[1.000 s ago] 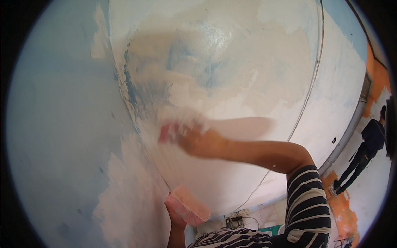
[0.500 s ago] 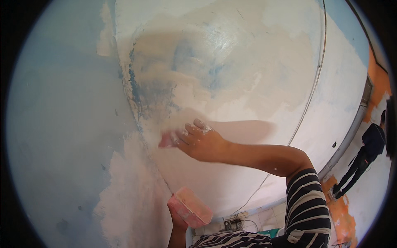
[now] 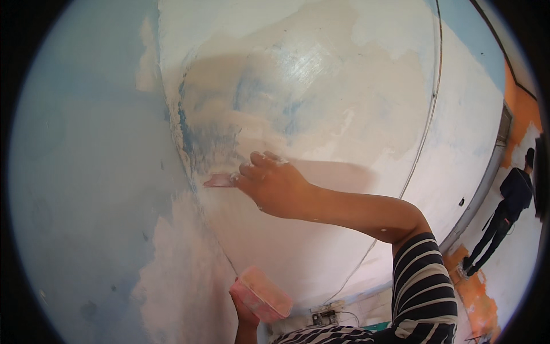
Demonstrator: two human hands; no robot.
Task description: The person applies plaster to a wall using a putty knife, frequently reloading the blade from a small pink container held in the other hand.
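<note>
In my right hand (image 3: 275, 186) is a flat, reddish putty scraper (image 3: 217, 180), gripped with the fingers bent around it. Its edge lies against the patchy wall (image 3: 321, 137), close to the corner where two walls meet. Below, my left hand (image 3: 243, 309) holds a pink rectangular plastic tub (image 3: 266, 295) from its left side. Pale residue coats the tub's inside, and white smears dot my right fingers. Beige and white filler covers much of the wall, with blue paint showing through in streaks.
A bluish wall (image 3: 86, 172) with a whitish patch stands at left. A thin cable (image 3: 427, 126) runs down the filled wall. At far right a person (image 3: 510, 200) in dark clothes stands near an orange-and-white wall. Some equipment (image 3: 325, 317) sits low behind my striped shirt.
My right hand and the scraper have moved left and slightly up along the wall, nearer the corner. The tub in my left hand has barely shifted.
</note>
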